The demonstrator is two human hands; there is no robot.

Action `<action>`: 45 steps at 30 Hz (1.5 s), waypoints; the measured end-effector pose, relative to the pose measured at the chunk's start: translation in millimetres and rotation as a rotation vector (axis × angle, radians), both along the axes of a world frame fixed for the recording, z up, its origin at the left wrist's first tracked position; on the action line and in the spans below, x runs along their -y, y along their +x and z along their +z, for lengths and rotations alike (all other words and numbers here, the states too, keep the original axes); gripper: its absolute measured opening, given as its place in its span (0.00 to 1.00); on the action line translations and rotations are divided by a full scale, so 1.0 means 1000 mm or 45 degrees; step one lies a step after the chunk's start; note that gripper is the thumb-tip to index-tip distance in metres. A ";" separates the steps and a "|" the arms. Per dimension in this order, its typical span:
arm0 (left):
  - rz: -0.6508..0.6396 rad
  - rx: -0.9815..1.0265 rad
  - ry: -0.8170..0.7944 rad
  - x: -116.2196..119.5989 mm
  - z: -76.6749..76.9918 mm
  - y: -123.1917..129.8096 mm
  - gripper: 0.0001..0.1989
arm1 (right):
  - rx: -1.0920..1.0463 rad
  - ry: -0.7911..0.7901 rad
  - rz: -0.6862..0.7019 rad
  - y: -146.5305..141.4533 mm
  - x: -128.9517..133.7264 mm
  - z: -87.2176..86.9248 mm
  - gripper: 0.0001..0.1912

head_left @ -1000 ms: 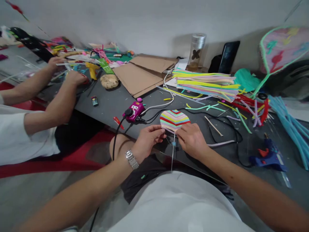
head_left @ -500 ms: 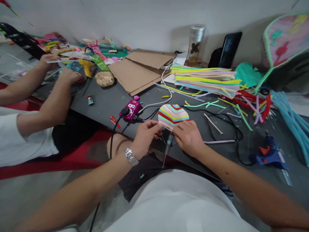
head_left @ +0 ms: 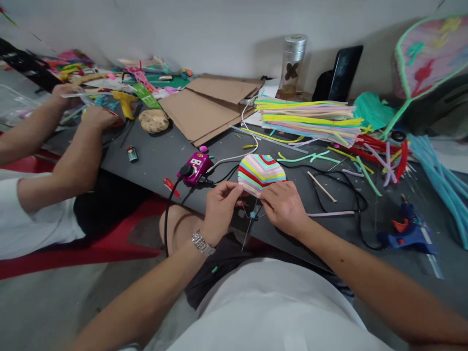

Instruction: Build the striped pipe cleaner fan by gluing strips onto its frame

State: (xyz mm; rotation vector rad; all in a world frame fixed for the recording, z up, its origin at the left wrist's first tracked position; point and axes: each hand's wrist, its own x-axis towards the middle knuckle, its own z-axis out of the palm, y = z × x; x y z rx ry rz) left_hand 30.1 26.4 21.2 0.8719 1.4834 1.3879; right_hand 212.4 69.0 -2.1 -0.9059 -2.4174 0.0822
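Note:
A round piece of striped pipe cleaners (head_left: 261,170), in red, yellow, mint, pink and blue, is held over the near edge of the dark table. My left hand (head_left: 222,207) pinches its lower left edge between thumb and fingers. On its lower right edge, my right hand (head_left: 284,204) is closed, fingers bent over the rim. Thin wires with a small blue piece (head_left: 252,214) hang below the striped piece, between my hands. What lies under the right fingers is hidden.
A purple power socket (head_left: 196,168) and cardboard (head_left: 204,109) lie left of centre. Behind are pipe cleaner bundles (head_left: 310,119) and a bottle (head_left: 293,66). A blue glue gun (head_left: 409,234) lies right, with black cable nearby. Another person's arms (head_left: 78,158) reach in at left.
The view has shifted slightly. The wires and blue piece below the striped piece have swung a little left. Both hands keep their grip.

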 end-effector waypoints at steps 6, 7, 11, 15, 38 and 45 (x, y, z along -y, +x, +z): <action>0.024 0.195 0.026 0.003 -0.003 0.010 0.18 | -0.090 0.024 -0.007 0.001 -0.003 -0.001 0.12; 0.031 0.199 0.032 0.002 -0.003 0.011 0.19 | -0.089 0.021 -0.005 0.001 -0.003 -0.001 0.12; 0.049 0.200 0.034 0.001 -0.004 0.014 0.19 | -0.051 -0.027 -0.012 0.001 -0.004 -0.002 0.10; 0.067 0.227 0.029 -0.001 -0.005 0.015 0.20 | -0.045 -0.027 -0.030 0.001 -0.005 -0.003 0.10; 0.098 0.200 0.041 -0.003 -0.002 0.022 0.18 | -0.009 0.079 0.007 0.001 -0.002 0.005 0.11; 0.132 0.259 -0.025 -0.008 0.001 0.024 0.22 | -0.042 0.066 -0.069 0.005 0.001 0.010 0.12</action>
